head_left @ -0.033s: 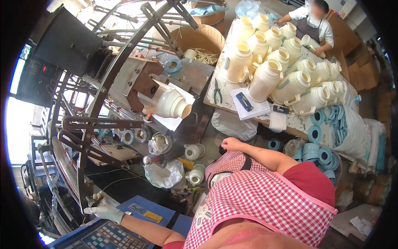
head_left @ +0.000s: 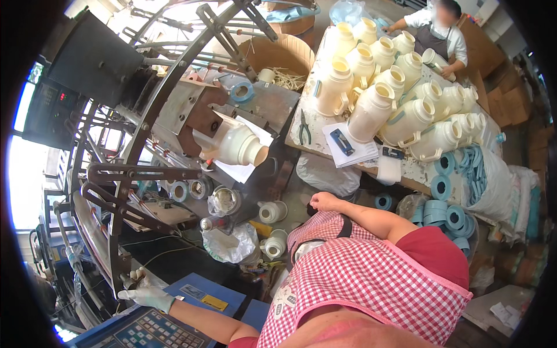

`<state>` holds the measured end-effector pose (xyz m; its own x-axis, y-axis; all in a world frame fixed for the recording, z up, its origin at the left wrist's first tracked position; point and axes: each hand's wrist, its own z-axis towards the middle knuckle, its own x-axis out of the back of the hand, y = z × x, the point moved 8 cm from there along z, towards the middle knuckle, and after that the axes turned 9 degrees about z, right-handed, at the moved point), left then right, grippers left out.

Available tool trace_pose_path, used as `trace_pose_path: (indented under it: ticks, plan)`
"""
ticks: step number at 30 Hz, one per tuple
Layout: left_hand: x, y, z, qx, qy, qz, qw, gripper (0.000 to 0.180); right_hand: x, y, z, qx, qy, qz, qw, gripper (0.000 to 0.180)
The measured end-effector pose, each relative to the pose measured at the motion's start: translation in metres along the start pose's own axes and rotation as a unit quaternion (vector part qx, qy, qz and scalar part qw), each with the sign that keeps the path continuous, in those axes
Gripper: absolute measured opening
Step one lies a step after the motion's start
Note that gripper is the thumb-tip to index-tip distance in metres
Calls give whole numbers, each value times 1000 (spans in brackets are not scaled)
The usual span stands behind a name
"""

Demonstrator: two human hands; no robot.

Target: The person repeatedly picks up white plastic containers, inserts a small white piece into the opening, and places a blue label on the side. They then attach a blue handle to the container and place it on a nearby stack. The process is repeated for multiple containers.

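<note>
My left hand [head_left: 148,297], in a pale glove, lies at the lower left beside the machine's metal frame [head_left: 120,255]. Its fingers stretch toward the frame and small pale knobs [head_left: 137,274]. A control panel with keys [head_left: 156,332] is just below it. My right hand [head_left: 325,202], bare, is held over my checked apron [head_left: 360,278], fingers curled in; what they hold, if anything, is hidden. Ahead, a cream jug-shaped body [head_left: 235,145] sits sideways on the machine's holder [head_left: 183,116], its mouth facing right.
A worktable [head_left: 296,130] at the right bears several cream jugs [head_left: 371,113], pliers [head_left: 304,127] and a blue tool [head_left: 342,142] on paper. Blue rings [head_left: 435,211] are piled beside it. A co-worker [head_left: 435,35] stands behind. Plastic bags [head_left: 232,243] and parts lie under the machine.
</note>
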<state>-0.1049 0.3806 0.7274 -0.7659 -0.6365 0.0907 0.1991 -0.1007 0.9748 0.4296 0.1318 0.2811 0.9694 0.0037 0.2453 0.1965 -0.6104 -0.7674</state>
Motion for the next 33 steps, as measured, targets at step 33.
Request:
trace_pose_path:
  ticks: [33]
  plan:
    - [20,-55,53,87,-75,-244,963,96,5,1,11,22,1,-3,1000,30]
